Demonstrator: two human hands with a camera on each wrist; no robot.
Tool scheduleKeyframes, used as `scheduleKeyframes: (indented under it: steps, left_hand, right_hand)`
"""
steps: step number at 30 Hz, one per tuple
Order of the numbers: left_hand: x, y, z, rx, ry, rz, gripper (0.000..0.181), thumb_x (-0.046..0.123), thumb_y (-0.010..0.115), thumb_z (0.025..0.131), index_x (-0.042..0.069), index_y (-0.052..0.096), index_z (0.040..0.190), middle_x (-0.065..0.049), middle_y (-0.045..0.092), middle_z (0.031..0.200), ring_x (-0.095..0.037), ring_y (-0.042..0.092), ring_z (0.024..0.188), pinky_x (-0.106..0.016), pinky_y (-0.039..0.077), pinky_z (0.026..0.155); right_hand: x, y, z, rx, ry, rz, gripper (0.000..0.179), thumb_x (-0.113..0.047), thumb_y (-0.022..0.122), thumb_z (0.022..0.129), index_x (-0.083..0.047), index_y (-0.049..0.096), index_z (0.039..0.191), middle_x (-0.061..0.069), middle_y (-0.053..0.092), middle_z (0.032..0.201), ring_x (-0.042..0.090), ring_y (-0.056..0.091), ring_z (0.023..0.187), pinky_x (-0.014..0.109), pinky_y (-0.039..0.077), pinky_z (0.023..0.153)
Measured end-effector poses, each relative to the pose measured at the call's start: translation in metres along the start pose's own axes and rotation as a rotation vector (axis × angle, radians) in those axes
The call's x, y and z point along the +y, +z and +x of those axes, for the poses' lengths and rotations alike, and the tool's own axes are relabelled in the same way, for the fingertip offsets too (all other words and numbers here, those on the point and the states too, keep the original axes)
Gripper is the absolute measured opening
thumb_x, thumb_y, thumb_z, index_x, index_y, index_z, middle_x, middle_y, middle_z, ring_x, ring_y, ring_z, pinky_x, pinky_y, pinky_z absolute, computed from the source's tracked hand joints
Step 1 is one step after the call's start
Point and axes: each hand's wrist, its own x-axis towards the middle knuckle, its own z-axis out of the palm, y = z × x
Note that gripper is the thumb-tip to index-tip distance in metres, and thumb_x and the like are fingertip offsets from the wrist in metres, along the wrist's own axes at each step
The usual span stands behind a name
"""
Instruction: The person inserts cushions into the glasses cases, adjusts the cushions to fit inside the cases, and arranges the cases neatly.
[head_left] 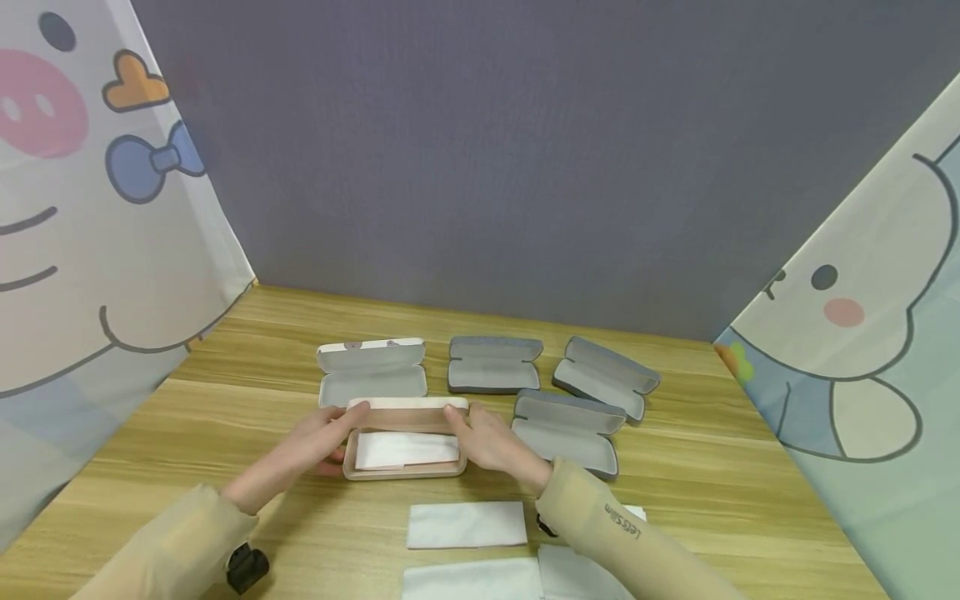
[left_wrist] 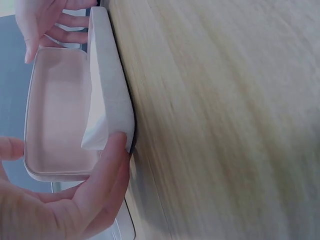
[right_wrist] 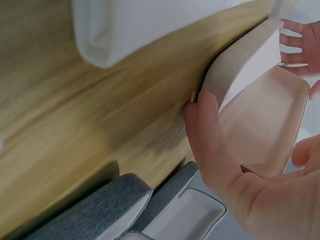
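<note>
Pink-lined case (head_left: 408,418), one, between two hands (head_left: 318,440) (head_left: 491,437); four other cases (head_left: 372,383) (head_left: 495,375) (head_left: 600,383) (head_left: 566,442) nearby.

On the wood-grain worktop (head_left: 225,383), an open pink-lined oblong case (head_left: 408,419) stood between the person's left grip (head_left: 324,437) and right grip (head_left: 491,435), with a folded white rectangular cloth (head_left: 405,448) in its base. Just behind lay an open white oblong case (head_left: 373,382); right of that, a grey fabric oblong case (head_left: 493,375). Farther right sat an angled grey fabric case (head_left: 603,382), with a nearer grey fabric case (head_left: 566,437) before it. A flat white rectangular cloth (head_left: 467,525) lay in front of the pink-lined one.
</note>
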Motion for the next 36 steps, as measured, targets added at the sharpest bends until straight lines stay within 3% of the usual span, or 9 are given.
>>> scheduleKeyframes:
  steps: [4, 7, 9, 12, 16, 21, 36]
  left_hand:
    - [0.0, 0.001, 0.001, -0.002, -0.006, -0.002, 0.088, 0.062, 0.041, 0.094, -0.011, 0.03, 0.141, -0.027, 0.048, 0.126, -0.026, 0.058, 0.094, -0.037, 0.058, 0.073]
    - [0.0, 0.001, 0.001, -0.011, -0.004, -0.01, 0.086, 0.062, 0.041, 0.094, -0.011, 0.031, 0.14, -0.026, 0.046, 0.126, -0.025, 0.056, 0.093, -0.037, 0.058, 0.073]
    - [0.0, 0.0, 0.002, -0.021, -0.001, -0.018, 0.085, 0.061, 0.041, 0.095, -0.011, 0.031, 0.139, -0.026, 0.044, 0.125, -0.024, 0.054, 0.091, -0.037, 0.057, 0.073]
    - [0.001, -0.001, 0.003, -0.029, -0.005, -0.037, 0.081, 0.059, 0.042, 0.095, -0.009, 0.031, 0.138, -0.026, 0.042, 0.123, -0.023, 0.052, 0.089, -0.036, 0.057, 0.073]
    - [0.0, -0.001, 0.004, -0.041, -0.007, -0.059, 0.076, 0.054, 0.042, 0.096, -0.009, 0.031, 0.138, -0.025, 0.041, 0.12, -0.022, 0.051, 0.087, -0.036, 0.057, 0.073]
    - [0.0, -0.001, 0.003, -0.046, -0.01, -0.095, 0.071, 0.049, 0.043, 0.098, -0.008, 0.03, 0.138, -0.024, 0.042, 0.118, -0.02, 0.054, 0.083, -0.037, 0.057, 0.072]
    - [0.002, -0.002, 0.002, -0.098, -0.002, -0.129, 0.057, 0.039, 0.042, 0.101, -0.009, 0.035, 0.131, -0.023, 0.047, 0.11, -0.024, 0.059, 0.084, -0.039, 0.057, 0.073]
  right_hand:
    - [0.0, 0.002, 0.001, -0.004, -0.023, 0.014, 0.076, -0.049, 0.031, 0.102, 0.02, 0.034, 0.136, 0.018, 0.061, 0.078, 0.025, 0.058, 0.066, 0.038, 0.049, 0.067]
    - [0.001, 0.003, 0.002, -0.002, -0.031, 0.024, 0.076, -0.048, 0.03, 0.103, 0.021, 0.034, 0.135, 0.016, 0.058, 0.072, 0.024, 0.057, 0.06, 0.036, 0.047, 0.063]
    - [0.001, 0.003, 0.003, 0.001, -0.02, 0.034, 0.076, -0.047, 0.029, 0.103, 0.021, 0.033, 0.136, 0.019, 0.06, 0.077, 0.025, 0.059, 0.06, 0.035, 0.048, 0.063]
    - [0.0, 0.002, 0.004, -0.004, 0.014, 0.088, 0.075, -0.047, 0.029, 0.103, 0.019, 0.032, 0.137, 0.026, 0.061, 0.098, 0.025, 0.063, 0.068, 0.034, 0.051, 0.064]
    - [-0.003, 0.0, 0.005, -0.055, 0.105, 0.276, 0.067, -0.043, 0.035, 0.103, 0.014, 0.035, 0.138, 0.026, 0.057, 0.11, 0.028, 0.064, 0.078, 0.037, 0.058, 0.066]
    - [-0.006, -0.003, 0.005, -0.122, 0.207, 0.43, 0.055, -0.039, 0.042, 0.101, 0.007, 0.041, 0.131, 0.019, 0.052, 0.099, 0.028, 0.062, 0.082, 0.041, 0.059, 0.069]
    - [-0.003, -0.007, 0.007, -0.194, 0.232, 0.538, 0.042, -0.029, 0.045, 0.101, 0.007, 0.044, 0.123, 0.022, 0.05, 0.095, 0.033, 0.06, 0.082, 0.045, 0.058, 0.075]
